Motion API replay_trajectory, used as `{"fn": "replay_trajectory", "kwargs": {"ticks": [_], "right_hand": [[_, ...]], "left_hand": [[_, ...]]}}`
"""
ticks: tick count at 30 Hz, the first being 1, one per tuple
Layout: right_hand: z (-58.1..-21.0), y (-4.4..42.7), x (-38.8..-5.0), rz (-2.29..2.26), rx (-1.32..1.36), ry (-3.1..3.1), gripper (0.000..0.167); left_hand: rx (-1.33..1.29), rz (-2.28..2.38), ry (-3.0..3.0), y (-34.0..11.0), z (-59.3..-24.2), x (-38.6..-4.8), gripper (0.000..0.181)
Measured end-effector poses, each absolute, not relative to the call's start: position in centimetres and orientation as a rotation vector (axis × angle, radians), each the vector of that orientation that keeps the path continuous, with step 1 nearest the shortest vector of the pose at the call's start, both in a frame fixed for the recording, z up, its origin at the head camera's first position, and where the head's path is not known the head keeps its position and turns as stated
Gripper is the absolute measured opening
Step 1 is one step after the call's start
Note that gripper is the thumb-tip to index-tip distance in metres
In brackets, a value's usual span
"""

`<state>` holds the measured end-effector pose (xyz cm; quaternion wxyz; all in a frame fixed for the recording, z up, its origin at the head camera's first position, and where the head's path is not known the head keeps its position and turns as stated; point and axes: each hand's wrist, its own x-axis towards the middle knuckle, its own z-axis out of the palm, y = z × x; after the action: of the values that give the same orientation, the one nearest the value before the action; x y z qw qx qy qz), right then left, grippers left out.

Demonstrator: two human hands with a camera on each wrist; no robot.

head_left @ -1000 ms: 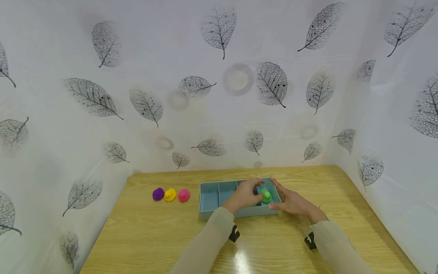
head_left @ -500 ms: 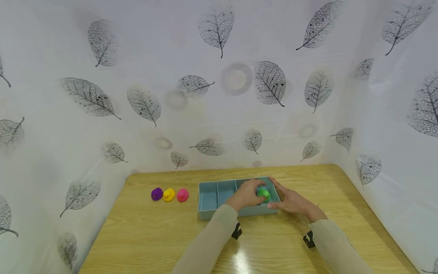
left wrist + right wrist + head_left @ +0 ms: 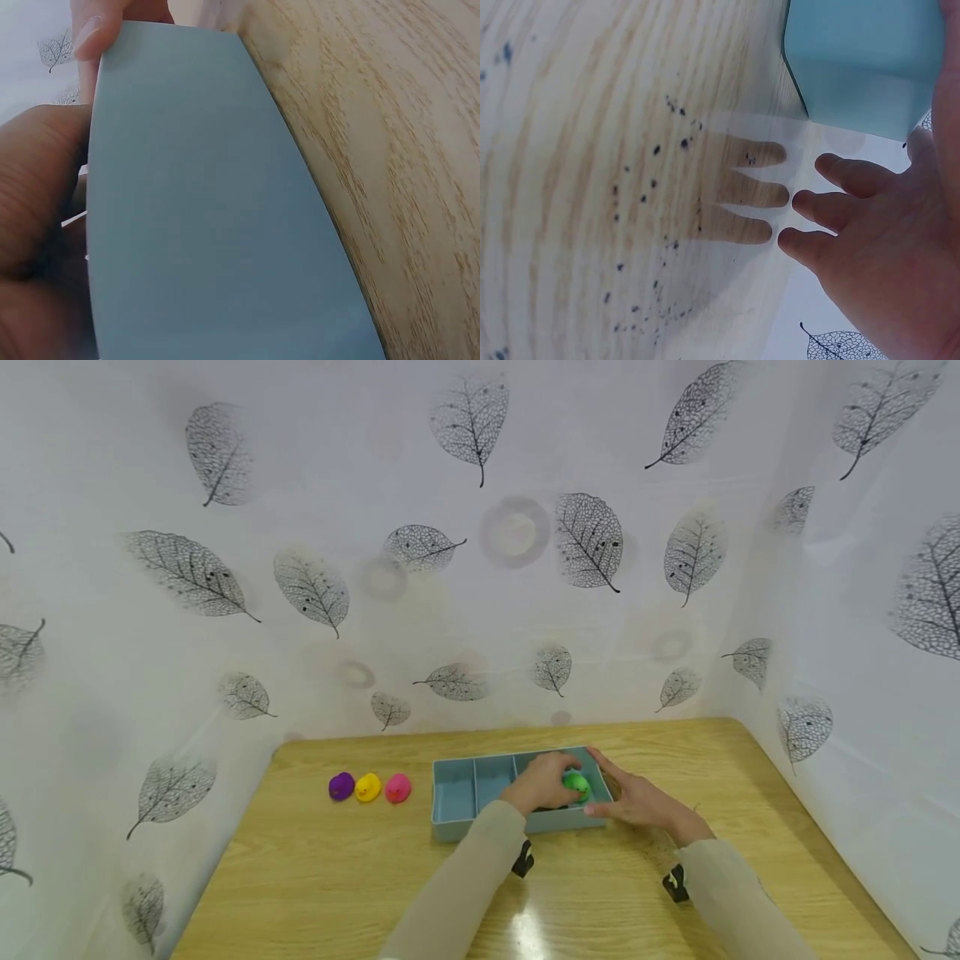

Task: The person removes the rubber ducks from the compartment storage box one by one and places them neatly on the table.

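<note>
A blue-grey divided box stands on the table in the head view. Inside its rightmost compartment sits a green toy duck, held between the thumb and fingers of my left hand. My right hand grips the box's right end, thumb at the front rim and index finger at the back corner. The left wrist view is mostly box wall, with part of my left hand at its edge; the duck is hidden there. Several fingers of my right hand extend beside the box in the right wrist view.
Three toy ducks, purple, yellow and pink, stand in a row left of the box on the wooden table. A leaf-printed white sheet hangs behind and at both sides.
The green duck has turned slightly within its compartment under my left hand. My right hand keeps its hold on the box end. The whole view has shifted a little.
</note>
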<state>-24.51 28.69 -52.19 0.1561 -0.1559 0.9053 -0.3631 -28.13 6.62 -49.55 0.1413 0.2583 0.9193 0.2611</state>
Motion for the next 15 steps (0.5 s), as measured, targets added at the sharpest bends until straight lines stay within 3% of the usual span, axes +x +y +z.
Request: {"fn": "replay_trajectory", "kwargs": {"ticks": [15], "right_hand": [[-52.13,28.53,-24.47,-1.016,-0.438,2.604,0.108]], "left_hand": [[0.756,0.718,2.652,6.89,-49.8,-28.73,0.049]]}}
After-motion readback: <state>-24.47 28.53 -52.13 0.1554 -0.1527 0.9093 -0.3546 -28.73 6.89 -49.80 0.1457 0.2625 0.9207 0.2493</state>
